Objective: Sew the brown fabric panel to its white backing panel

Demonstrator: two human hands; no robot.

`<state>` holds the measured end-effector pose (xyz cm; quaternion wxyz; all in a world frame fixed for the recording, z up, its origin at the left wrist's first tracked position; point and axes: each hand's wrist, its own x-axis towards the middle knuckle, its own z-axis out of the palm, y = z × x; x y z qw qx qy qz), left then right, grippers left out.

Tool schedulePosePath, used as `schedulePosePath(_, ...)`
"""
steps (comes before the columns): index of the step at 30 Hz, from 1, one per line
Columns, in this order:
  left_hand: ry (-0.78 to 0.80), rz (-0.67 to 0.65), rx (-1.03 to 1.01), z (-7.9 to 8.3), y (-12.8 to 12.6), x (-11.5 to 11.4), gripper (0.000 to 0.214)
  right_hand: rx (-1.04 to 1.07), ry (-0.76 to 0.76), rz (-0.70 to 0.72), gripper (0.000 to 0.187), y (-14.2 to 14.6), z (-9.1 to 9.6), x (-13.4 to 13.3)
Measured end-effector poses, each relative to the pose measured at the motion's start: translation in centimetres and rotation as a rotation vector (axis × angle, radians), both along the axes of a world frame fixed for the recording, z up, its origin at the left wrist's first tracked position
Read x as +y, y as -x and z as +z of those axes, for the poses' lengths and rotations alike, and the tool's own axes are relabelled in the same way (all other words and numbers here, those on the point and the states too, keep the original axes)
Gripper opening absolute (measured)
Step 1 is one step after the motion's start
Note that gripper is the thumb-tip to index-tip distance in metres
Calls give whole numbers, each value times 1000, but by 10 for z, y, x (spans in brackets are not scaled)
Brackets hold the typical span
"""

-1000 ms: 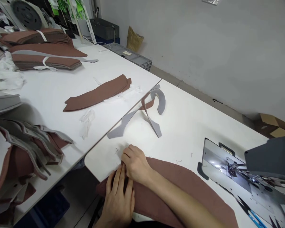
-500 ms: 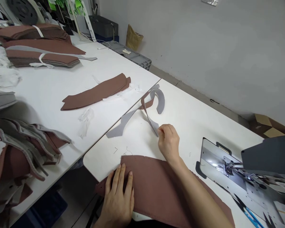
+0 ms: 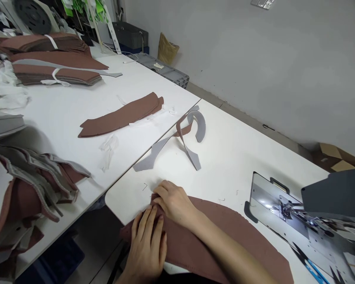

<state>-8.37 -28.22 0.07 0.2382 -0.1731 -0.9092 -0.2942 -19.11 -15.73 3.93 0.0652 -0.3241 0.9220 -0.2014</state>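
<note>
One brown fabric panel (image 3: 242, 228) lies on our worktop (image 3: 225, 157), its left end seemingly overhanging. Our left hand (image 3: 148, 238) spreads flat there; our right hand (image 3: 175, 203) curls beside it, but we cannot tell whether it grips. If we ease off, the panel could slip.

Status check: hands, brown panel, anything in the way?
Left hand resting on brown panel; right hand at its far edge, grip unclear. Panel on white table, partly hidden by right forearm. Grey strips beyond, not touching.
</note>
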Motion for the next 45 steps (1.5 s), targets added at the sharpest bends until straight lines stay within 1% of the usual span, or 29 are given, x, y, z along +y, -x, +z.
schedulePosePath(2, 34, 30, -7, 10, 3, -9, 33, 22, -57, -40, 19, 1, -1, 2)
schedulePosePath(4, 152, 119, -34, 16, 9, -20, 35, 20, -129, -47, 24, 2, 1, 6)
schedulePosePath(6, 244, 165, -75, 17, 17, -28, 35, -5, -171, -1, 15, 1, 3, 10)
schedulePosePath(7, 254, 147, -110, 15, 21, -31, 34, 8, -170, 28, 7, -1, 4, 12)
schedulePosePath(8, 233, 113, -154, 14, 24, -33, 32, 51, -148, 53, 2, -3, 5, 13)
schedulePosePath(9, 181, 73, -203, 14, 28, -34, 28, 118, -101, 67, 9, -7, 6, 15)
schedulePosePath(12, -88, -88, -299, 21, 36, -30, 11, 411, 120, 81, 19, -25, 14, 22)
schedulePosePath(14, -258, -180, -215, 31, 39, -24, 16, 603, 263, 123, 21, -39, 20, 29)
schedulePosePath(15, -284, -202, -120, 36, 40, -21, 21, 674, 312, 146, 22, -46, 21, 34)
schedulePosePath(16, -270, -210, -1, 40, 40, -18, 24, 712, 338, 161, 21, -53, 23, 38)
schedulePosePath(18, -180, -215, 215, 47, 41, -12, 30, 676, 343, 139, 19, -64, 24, 47)
schedulePosePath(20, -95, -258, 319, 50, 43, -9, 30, 542, 332, 58, 16, -75, 26, 56)
schedulePosePath(21, -59, -292, 339, 52, 43, -8, 28, 468, 353, 8, 15, -80, 28, 61)
schedulePosePath(23, 19, -360, 342, 55, 44, -7, 23, 351, 475, -87, 16, -90, 36, 68)
schedulePosePath(25, 72, -396, 367, 59, 44, -5, 18, 295, 590, -145, 20, -99, 47, 74)
schedulePosePath(26, 85, -413, 383, 62, 44, -4, 16, 289, 612, -161, 24, -102, 52, 76)
schedulePosePath(28, 83, -437, 411, 67, 42, 0, 14, 297, 588, -180, 30, -106, 60, 79)
schedulePosePath(30, 86, -449, 430, 70, 39, 5, 12, 286, 553, -219, 31, -106, 65, 80)
schedulePosePath(34, 120, -435, 449, 74, 35, 12, 12, 172, 633, -323, 22, -104, 67, 80)
schedulePosePath(36, 129, -436, 451, 75, 35, 14, 12, 134, 666, -341, 21, -104, 68, 79)
schedulePosePath(38, 127, -444, 449, 75, 34, 15, 12, 127, 653, -355, 21, -106, 66, 78)
schedulePosePath(40, 124, -453, 453, 74, 35, 16, 14, 183, 609, -359, 21, -109, 61, 75)
schedulePosePath(43, 113, -485, 448, 71, 36, 19, 17, 380, 520, -332, 19, -110, 49, 71)
schedulePosePath(45, 112, -496, 441, 70, 36, 20, 18, 480, 514, -324, 17, -110, 42, 70)
